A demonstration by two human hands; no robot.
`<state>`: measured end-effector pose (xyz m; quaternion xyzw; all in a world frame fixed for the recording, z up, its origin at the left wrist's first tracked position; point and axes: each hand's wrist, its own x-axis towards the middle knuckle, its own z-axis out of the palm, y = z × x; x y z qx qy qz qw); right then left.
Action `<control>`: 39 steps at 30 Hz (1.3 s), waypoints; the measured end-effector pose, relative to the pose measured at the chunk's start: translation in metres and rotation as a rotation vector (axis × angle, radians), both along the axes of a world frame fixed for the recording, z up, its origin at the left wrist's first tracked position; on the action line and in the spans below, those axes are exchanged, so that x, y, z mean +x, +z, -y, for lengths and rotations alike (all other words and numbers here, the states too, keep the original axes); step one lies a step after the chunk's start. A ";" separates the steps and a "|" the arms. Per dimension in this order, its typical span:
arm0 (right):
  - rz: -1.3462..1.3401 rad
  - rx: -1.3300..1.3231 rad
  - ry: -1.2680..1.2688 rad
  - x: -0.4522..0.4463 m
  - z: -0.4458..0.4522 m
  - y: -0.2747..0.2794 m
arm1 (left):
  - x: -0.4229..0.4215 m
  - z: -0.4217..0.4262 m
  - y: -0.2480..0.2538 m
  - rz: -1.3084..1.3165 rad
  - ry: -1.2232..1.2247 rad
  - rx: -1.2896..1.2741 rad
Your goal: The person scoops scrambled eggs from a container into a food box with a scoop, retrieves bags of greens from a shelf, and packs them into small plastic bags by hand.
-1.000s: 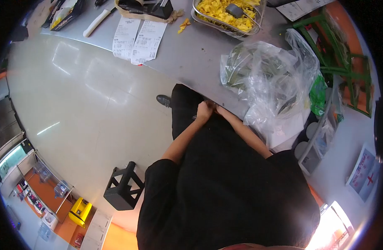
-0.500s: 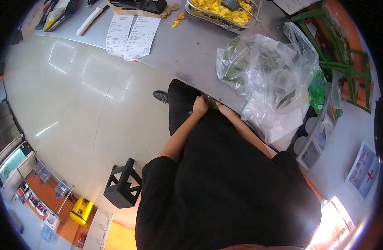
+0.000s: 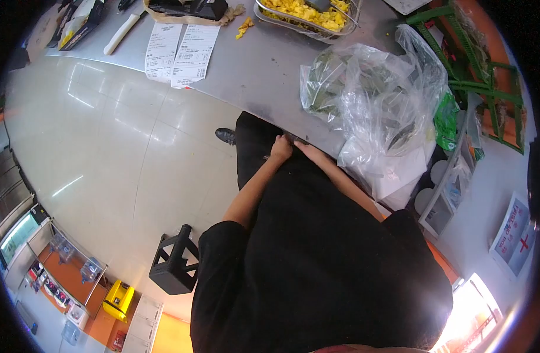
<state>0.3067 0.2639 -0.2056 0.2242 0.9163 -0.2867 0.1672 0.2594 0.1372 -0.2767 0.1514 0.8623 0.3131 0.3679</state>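
My left hand (image 3: 281, 147) is closed in front of the black apron, just below the edge of the metal table (image 3: 264, 76). Beside it, my right hand (image 3: 305, 148) has its fingers drawn together at the same edge. Something small and dark shows between the two hands, too little of it to name. Nearest to my right hand on the table lies a clear plastic bag (image 3: 385, 100) with green leaves (image 3: 326, 88) inside, crumpled and hanging over the edge.
A tray of yellow chopped food (image 3: 308, 16), two receipts (image 3: 190, 56) and a white-handled knife (image 3: 122, 34) are on the table. Green racks (image 3: 476, 85) stand at the right. On the floor is a black stool (image 3: 175, 262); a yellow bucket (image 3: 118, 300) stands farther off.
My right hand has moved slightly left, closer to my left hand. The small greenish, shiny thing seen between them before is now mostly hidden. The view has shifted a little.
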 end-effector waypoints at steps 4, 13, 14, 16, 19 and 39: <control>-0.142 -0.112 -0.015 0.003 0.006 -0.013 | 0.002 0.003 0.005 -0.082 0.058 0.046; -0.218 0.016 0.152 -0.023 0.002 -0.010 | -0.010 0.003 0.032 -0.068 0.133 0.181; -0.222 0.072 0.174 -0.016 -0.002 -0.029 | -0.011 0.002 0.038 -0.050 0.134 0.185; -0.243 0.079 0.150 -0.003 -0.008 -0.060 | -0.015 -0.001 0.048 -0.026 0.147 0.101; -0.319 -0.134 -0.042 0.003 -0.009 -0.071 | -0.026 0.003 0.084 0.026 0.180 0.113; -0.528 -0.397 0.712 -0.152 -0.014 0.321 | -0.097 0.049 0.317 -0.671 0.035 0.170</control>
